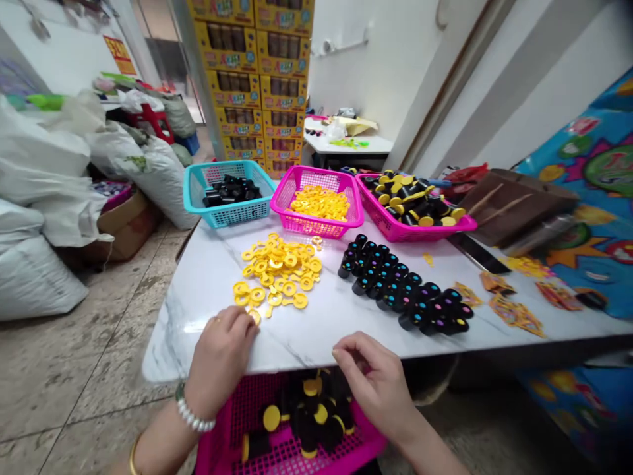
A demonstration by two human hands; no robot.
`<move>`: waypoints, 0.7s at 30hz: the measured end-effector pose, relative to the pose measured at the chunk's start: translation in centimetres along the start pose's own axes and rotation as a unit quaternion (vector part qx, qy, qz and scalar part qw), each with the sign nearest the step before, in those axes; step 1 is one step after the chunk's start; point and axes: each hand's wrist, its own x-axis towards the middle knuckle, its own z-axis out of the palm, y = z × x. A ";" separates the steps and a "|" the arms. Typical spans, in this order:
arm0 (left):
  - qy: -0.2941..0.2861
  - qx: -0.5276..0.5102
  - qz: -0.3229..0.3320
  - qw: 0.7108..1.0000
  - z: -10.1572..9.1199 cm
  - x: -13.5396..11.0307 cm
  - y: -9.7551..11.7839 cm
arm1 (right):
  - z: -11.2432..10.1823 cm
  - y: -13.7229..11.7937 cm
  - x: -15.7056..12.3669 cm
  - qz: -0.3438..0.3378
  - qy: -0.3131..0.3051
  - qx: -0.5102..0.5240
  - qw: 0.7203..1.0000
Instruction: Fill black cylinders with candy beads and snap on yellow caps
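Observation:
My left hand (225,349) rests at the front of a loose pile of yellow plastic ring-shaped pieces (281,264). Its fingers are drawn together over one yellow piece (254,316), which shows at the fingertips. Over the table's front edge hovers my right hand (378,382), fingers curled and thumb near the forefinger, with nothing visible in it. Below both hands, a pink basket (222,435) holds black cylinders with yellow ends (321,415). To the right, black cylinders with coloured dots (400,284) stand upright in rows on the white table (198,284).
Along the back stand a turquoise basket (230,214) of black parts, a pink basket (316,227) of yellow pieces and another pink basket (410,231) of black-and-yellow cylinders. Small orange packets (517,313) lie at right. Yellow boxes (237,86) are stacked behind; white sacks (39,257) sit left.

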 end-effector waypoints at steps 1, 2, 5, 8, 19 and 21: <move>0.001 -0.026 0.004 1.000 0.1 -0.2 0.7 | 0.1 0.1 0.0 0.009 0.011 0.012 1.000; 0.000 -0.061 0.010 0.998 0.1 -0.5 1.7 | 0.2 0.2 0.1 0.026 0.017 0.038 0.999; -0.049 -0.215 0.021 0.975 -0.1 -0.4 5.5 | 0.4 0.2 0.5 0.101 -0.023 0.190 0.976; -0.125 -0.339 0.020 0.932 0.1 1.7 8.5 | 0.0 0.3 1.5 0.138 -0.077 0.342 0.926; -0.099 -0.232 -0.028 0.967 7.6 14.4 8.7 | 0.1 2.8 1.9 0.179 0.057 0.279 0.942; -0.090 -0.207 -0.011 0.974 9.1 15.9 9.0 | 0.7 2.7 1.8 0.172 0.034 0.224 0.959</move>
